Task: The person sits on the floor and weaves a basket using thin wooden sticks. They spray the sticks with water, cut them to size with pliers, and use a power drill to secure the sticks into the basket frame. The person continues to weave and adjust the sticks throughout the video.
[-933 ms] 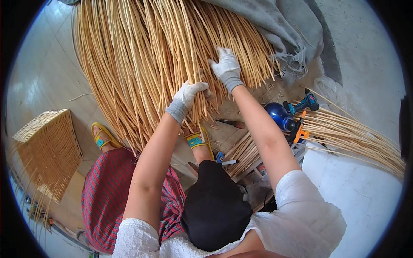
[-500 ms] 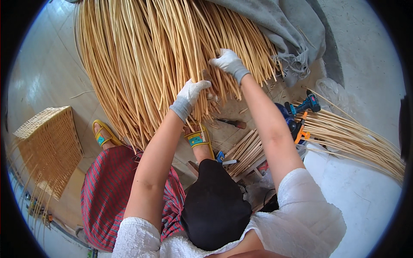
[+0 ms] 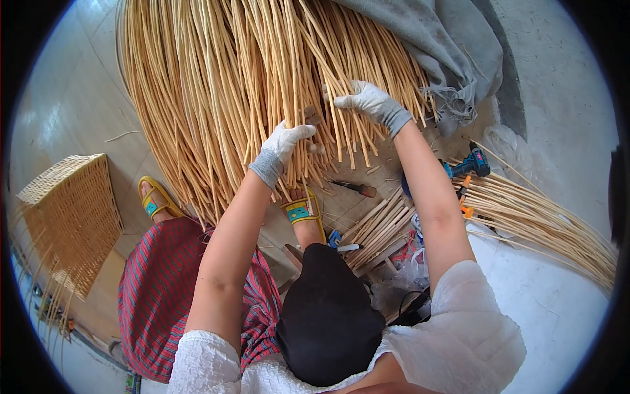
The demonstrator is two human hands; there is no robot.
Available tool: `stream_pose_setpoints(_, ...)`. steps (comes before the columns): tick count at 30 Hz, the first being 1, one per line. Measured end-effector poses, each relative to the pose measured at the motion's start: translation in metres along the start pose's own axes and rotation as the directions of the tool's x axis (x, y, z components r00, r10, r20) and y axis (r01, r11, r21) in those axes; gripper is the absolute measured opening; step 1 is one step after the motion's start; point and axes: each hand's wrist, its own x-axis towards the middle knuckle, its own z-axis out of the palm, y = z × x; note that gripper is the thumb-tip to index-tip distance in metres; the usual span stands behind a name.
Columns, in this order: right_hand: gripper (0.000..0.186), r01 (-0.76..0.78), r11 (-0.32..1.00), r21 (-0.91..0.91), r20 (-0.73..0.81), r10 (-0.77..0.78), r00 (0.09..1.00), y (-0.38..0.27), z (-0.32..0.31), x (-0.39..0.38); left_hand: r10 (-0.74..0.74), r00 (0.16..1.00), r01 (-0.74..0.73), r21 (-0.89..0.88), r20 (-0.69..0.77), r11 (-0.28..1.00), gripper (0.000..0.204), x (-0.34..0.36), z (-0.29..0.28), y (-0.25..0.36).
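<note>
A wide, thick spread of pale rattan canes lies before me, its loose ends toward my feet. My left hand, in a white glove with a grey cuff, is closed round canes at the middle of the near ends; its thumb points right and most fingers are hidden. Further right, my right hand, gloved alike, grips a few canes between thumb and fingers. These canes stand slightly apart from the bundle, slanting down with their ends below the hand.
A half-woven basket with loose strands stands at the left. To the right lie a cordless drill, an orange-handled tool and another cane bundle. A grey blanket covers the pile's far right; a dark-bladed tool lies by my foot.
My right hand has shifted a little right and nearer, bringing several canes out from the pile. My left hand has moved slightly left, staying at the cane ends.
</note>
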Motion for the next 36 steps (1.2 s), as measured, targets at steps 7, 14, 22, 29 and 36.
stream_pose_setpoints(7,0.051,0.083,0.988,-0.129,-0.181,-0.106,0.978,0.015,0.017,0.009,0.012,1.0,-0.013,0.027,0.024,1.0,0.051,0.002,0.004,-0.001)
stream_pose_setpoints(14,0.039,-0.085,0.99,-0.114,-0.1,0.073,0.992,0.01,0.025,0.009,-0.022,0.999,0.027,0.122,-0.042,0.992,0.05,0.006,0.004,-0.001)
stream_pose_setpoints(22,0.071,-0.017,0.992,-0.128,-0.032,0.013,0.999,-0.022,0.062,-0.027,0.027,0.995,-0.026,-0.012,0.091,1.0,0.049,0.001,0.002,-0.004)
stream_pose_setpoints(29,0.107,-0.029,0.664,-0.747,-0.183,-0.163,0.97,-0.028,0.109,-0.033,0.087,0.975,-0.082,-0.034,0.206,0.996,0.061,-0.004,-0.006,-0.002)
stream_pose_setpoints(36,0.073,0.092,0.46,-0.883,-0.184,-0.519,0.835,-0.03,0.106,-0.033,-0.026,0.997,0.034,-0.104,0.075,0.994,0.042,-0.013,0.0,-0.003)
